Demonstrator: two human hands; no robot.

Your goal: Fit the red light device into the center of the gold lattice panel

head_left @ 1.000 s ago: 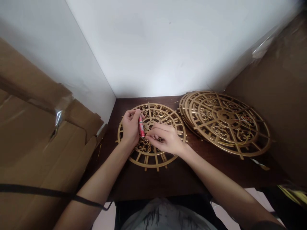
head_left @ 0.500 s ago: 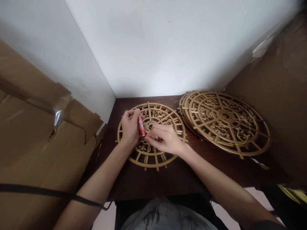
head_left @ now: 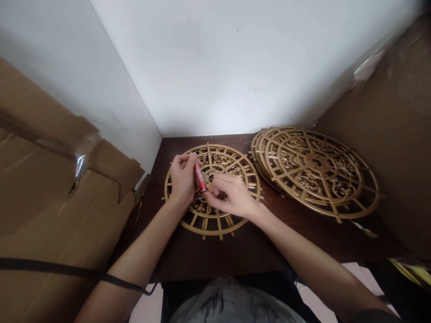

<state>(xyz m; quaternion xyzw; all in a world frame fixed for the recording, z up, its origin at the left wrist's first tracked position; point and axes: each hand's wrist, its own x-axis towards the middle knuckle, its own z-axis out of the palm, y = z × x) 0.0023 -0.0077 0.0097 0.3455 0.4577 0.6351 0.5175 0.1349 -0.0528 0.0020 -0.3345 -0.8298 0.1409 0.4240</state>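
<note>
A gold openwork clock face [head_left: 219,224], round with Roman numerals and scrollwork, lies flat on the dark wooden table. Above its middle, my left hand [head_left: 182,177] is closed around the upper end of a small red cylinder [head_left: 200,177], which looks like a battery. It points down and to the right. My right hand [head_left: 230,193] is closed in a pinch at the cylinder's lower end. Whatever sits between those fingertips is too small to make out. Both hands cover part of the clock face's centre.
Several more gold clock faces [head_left: 323,197] lie stacked and overlapping on the right, with thin wires or threads on top. A small brush-like object [head_left: 365,229] lies near them. Cardboard [head_left: 67,215] stands at left, a white wall [head_left: 235,67] behind. A black cable [head_left: 74,271] crosses my left forearm.
The red cylinder's lower end has swung slightly to the right, against my right fingertips. Both hands stay in nearly the same place.
</note>
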